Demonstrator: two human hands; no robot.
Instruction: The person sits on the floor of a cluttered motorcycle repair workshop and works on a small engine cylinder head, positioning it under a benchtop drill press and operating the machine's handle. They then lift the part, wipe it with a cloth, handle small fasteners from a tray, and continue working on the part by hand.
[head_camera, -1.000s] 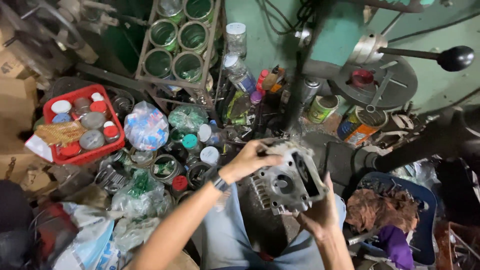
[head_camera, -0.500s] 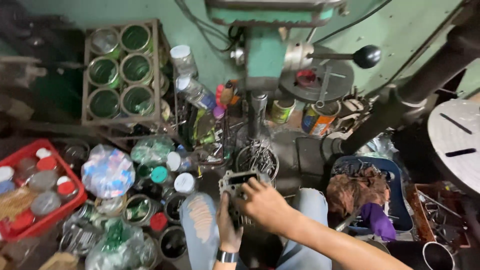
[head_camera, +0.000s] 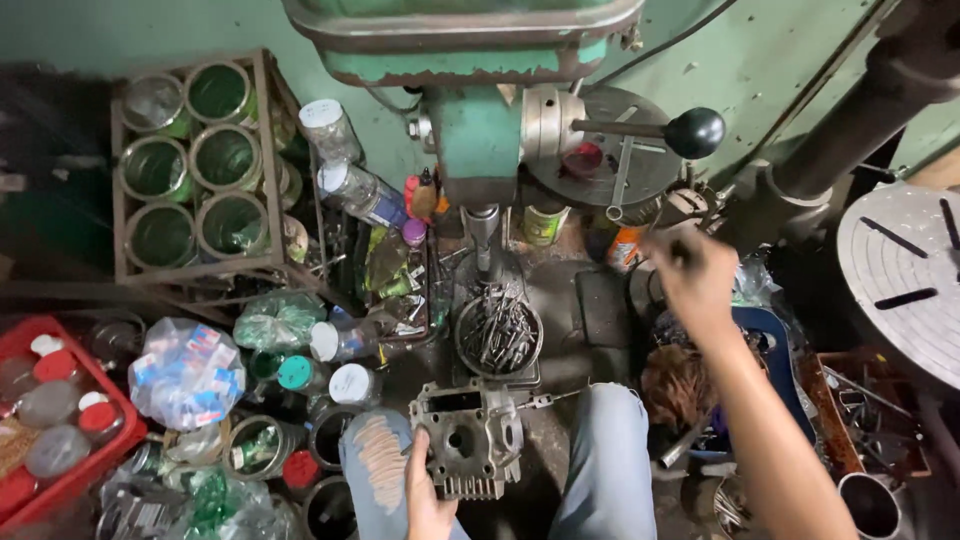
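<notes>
A grey metal engine cylinder block (head_camera: 470, 440) rests between my knees, low in the head view. My left hand (head_camera: 425, 490) grips its left side. My right hand (head_camera: 692, 275) is stretched out to the right, blurred, over cluttered tins and a blue tray (head_camera: 765, 340); whether it holds anything I cannot tell. Just beyond the block stands a round tin full of drill bits (head_camera: 498, 335), under the spindle of a green drill press (head_camera: 480, 130).
The press lever with a black knob (head_camera: 695, 132) juts right. A wooden rack of green cans (head_camera: 190, 170) stands at the left, a red crate of jars (head_camera: 50, 420) at the lower left. Plastic bottles, bags and a round slotted metal table (head_camera: 905, 270) crowd around.
My right hand has let go of the block and swung up to the right. The left hand keeps hold of the block, and the view has shifted toward the drill press.
</notes>
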